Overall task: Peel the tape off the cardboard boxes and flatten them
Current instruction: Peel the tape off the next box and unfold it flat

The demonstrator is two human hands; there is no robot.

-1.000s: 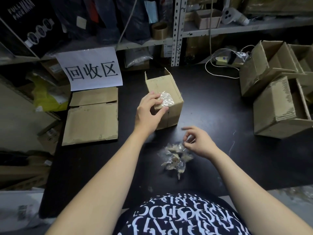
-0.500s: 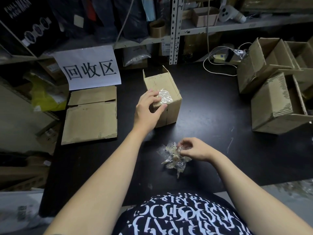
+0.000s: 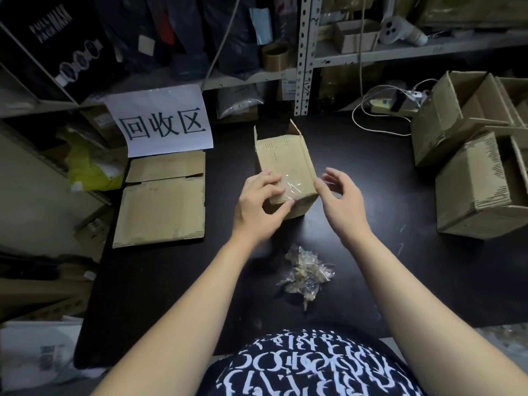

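sitting in the middle of the black table (image 3: 371,252), the small cardboard box (image 3: 285,155) has a patch of clear tape (image 3: 294,187) on its near top end. the left hand (image 3: 257,207) grips its near left corner as before, fingers on top, thumb on the front face. the right hand (image 3: 340,201), half a second ago at the wad of peeled tape (image 3: 305,274), is now up beside the box's right edge, fingers loose, holding nothing. behind the flattened cardboard (image 3: 163,207), a paper sign (image 3: 163,121) reads "回收区"; a black carton (image 3: 51,32) shows "mask".
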